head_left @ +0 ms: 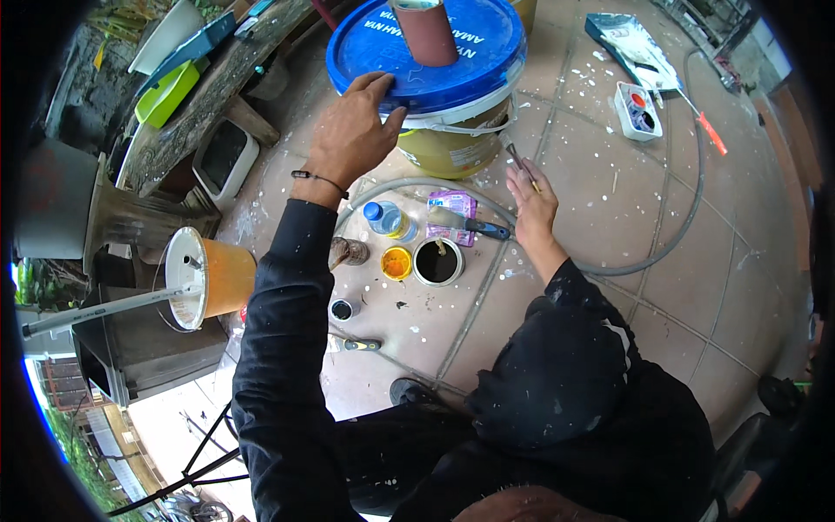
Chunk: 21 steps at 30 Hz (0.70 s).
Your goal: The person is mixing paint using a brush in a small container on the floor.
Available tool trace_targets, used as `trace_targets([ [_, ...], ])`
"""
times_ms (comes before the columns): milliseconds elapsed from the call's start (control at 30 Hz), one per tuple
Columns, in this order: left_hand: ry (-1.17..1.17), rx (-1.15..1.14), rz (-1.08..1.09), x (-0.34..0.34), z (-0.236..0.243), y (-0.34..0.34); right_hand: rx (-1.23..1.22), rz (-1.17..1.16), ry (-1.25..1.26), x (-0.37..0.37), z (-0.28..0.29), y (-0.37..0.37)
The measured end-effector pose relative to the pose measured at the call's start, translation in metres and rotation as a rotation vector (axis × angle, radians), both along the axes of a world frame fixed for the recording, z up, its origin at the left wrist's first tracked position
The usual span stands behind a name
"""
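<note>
My left hand rests on the rim of a blue lid, fingers and thumb apart. The lid tops a large bucket, and a reddish-brown cylinder stands on it. Right of the bucket, my right hand grips a paintbrush, bristles up toward the bucket. Nearby on the tiles are an open can of dark paint, a yellow paint pot, a blue-capped bottle and a purple packet. A blue-and-black-handled tool lies across the packet and by the can.
A grey hose curves over the tiles. At left stands an orange bucket with a pole across it. A paint tray and white tub lie at far right. A yellow-handled scraper lies nearer me.
</note>
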State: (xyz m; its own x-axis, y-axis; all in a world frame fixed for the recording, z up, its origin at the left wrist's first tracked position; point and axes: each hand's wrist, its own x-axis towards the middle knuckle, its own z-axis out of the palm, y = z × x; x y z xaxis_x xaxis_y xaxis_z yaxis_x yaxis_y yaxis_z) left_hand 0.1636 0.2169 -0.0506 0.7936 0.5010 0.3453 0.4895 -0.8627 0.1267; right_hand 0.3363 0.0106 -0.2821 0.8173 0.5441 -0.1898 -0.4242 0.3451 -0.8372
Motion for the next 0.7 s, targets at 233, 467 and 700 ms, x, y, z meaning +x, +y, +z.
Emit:
trace_targets([
  [233,0.047,-0.021,0.001,0.009,0.016,-0.001,-0.074,0.02,-0.144,0.058,-0.007,-0.014],
  [467,0.081,-0.017,0.04,0.002,0.007,-0.001,-0.183,0.159,-0.299,0.023,-0.004,-0.017],
  [700,-0.14,0.229,0.032,0.001,0.0,-0.009,-0.277,-0.044,-0.403,0.099,-0.013,-0.008],
])
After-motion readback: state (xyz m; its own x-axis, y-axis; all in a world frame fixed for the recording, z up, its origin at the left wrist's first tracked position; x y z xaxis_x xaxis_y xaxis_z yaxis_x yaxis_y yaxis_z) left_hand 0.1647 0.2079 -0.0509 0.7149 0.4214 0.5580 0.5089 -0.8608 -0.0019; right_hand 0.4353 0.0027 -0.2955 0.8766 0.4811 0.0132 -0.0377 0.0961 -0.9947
